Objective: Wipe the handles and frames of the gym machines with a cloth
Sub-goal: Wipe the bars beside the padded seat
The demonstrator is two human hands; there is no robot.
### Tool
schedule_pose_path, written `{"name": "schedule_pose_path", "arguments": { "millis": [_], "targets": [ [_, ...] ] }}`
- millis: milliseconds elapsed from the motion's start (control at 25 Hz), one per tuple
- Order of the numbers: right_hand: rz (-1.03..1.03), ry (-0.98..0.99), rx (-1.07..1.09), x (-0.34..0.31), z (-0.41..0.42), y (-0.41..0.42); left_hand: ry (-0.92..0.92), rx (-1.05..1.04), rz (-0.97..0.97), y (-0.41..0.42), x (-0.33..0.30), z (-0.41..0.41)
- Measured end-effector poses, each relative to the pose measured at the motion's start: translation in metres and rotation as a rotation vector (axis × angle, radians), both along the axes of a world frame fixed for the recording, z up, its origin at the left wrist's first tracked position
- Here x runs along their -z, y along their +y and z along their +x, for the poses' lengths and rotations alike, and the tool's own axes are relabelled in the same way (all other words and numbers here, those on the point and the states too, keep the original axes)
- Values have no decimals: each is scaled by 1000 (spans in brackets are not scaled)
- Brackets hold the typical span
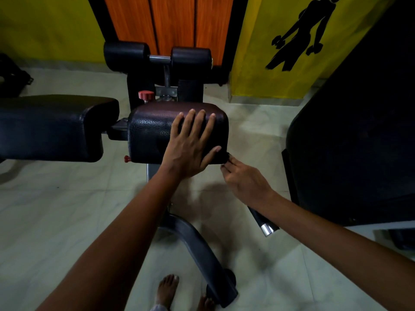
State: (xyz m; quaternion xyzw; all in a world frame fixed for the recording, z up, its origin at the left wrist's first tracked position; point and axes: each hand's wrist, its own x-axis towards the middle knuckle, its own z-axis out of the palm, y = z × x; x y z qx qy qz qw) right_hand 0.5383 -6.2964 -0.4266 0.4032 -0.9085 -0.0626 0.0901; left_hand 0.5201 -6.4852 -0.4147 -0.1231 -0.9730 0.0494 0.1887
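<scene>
Head view: two hands, left hand (190,144) flat on seat pad (152,131).

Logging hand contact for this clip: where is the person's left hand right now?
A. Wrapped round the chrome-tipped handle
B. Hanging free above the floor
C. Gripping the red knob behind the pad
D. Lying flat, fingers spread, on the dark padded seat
D: the left hand lies flat with spread fingers on the padded seat, while the right hand pinches something dark at the pad's lower right corner.
</scene>
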Motion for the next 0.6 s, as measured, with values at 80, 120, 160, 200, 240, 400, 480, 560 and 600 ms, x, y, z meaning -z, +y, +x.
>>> {"name": "schedule_pose_path", "arguments": {
  "millis": [80,120,160,200,240,400,480,560,600],
  "targets": [
    [50,-50,31,-2,4,-4,-3,-1,-3,1,0,-1],
    [48,-65,17,-5,4,-6,-10,0,-8,0,1,-1],
    [41,-77,-17,-9,2,-6,-17,0,-12,0,1,-1],
    [36,-79,-58,-14,0,-5,-20,-2,-13,0,1,-1],
    [42,-81,-92,-17,-1,-4,-21,-4,-11,-1,1,-2],
    [97,-53,-176,-18,10,10,-36,6,9,0,0,-1],
    [116,-44,-233,-19,16,19,-42,9,11,1,-1,0],
    [145,-21,-278,-25,20,23,-37,9,18,1,-1,0],
    [177,-10,-293,-29,23,24,-36,10,21,1,-2,0]
  ]
}}
